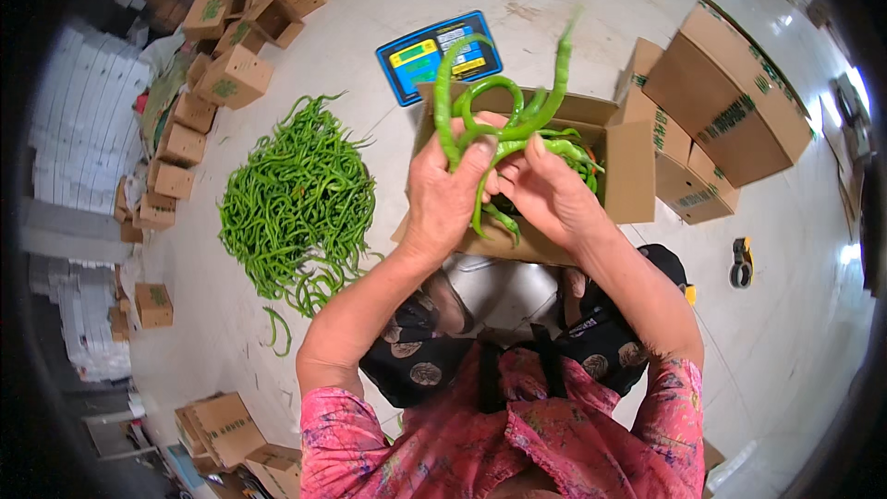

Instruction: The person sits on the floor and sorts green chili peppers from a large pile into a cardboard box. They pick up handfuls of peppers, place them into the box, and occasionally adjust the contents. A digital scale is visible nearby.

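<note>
Several long green chili peppers [547, 111] are held up between both hands over an open cardboard box [629, 173]. My left hand [447, 180] grips them with its thumb across the stems and curled peppers. Close beside it, my right hand [547, 184] has its thumb on a pepper, its fingers partly hidden. More green peppers [582, 166] lie inside the box, along with a bit of red; the hands hide much of its inside. Beyond the box stands a blue digital scale display [440, 55] with a keypad. A large heap of green peppers [298, 201] lies on the floor at the left.
Stacked cardboard boxes [727, 97] stand at the right, near a tape dispenser [741, 263] on the floor. Further small boxes [235, 76] line the left side, before white stacks [90, 132]. A few loose peppers [280, 329] lie below the heap. Other boxes [229, 430] are at lower left.
</note>
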{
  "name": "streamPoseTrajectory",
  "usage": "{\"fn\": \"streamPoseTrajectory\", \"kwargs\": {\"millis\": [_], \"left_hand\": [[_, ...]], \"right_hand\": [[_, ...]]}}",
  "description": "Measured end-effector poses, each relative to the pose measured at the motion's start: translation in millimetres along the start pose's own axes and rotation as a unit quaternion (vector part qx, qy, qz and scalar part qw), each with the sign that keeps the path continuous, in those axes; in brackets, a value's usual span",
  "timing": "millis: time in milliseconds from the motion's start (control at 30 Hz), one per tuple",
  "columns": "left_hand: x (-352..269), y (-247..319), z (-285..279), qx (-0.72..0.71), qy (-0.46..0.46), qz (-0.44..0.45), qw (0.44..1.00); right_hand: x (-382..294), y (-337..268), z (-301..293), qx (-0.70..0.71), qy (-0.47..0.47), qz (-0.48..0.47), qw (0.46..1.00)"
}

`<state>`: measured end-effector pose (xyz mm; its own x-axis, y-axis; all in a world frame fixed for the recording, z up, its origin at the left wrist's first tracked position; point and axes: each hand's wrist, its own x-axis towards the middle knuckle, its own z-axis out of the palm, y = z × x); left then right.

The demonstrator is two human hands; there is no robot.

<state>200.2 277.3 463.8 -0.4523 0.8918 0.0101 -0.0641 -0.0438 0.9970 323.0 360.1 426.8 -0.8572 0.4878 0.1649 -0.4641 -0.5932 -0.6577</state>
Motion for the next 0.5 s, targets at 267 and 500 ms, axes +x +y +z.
{"fn": "streamPoseTrajectory", "kwargs": {"millis": [267, 500], "left_hand": [[3.5, -47.1, 17.4, 0.09, -0.097, 0.008, 0.991], [16.0, -29.6, -14.0, 0.01, -0.039, -0.057, 0.998]], "right_hand": [[0.2, -2.4, -39.5, 0.066, 0.226, 0.0, 0.972], [-6.7, -17.3, -61.3, -0.028, 0.332, 0.029, 0.942]]}}
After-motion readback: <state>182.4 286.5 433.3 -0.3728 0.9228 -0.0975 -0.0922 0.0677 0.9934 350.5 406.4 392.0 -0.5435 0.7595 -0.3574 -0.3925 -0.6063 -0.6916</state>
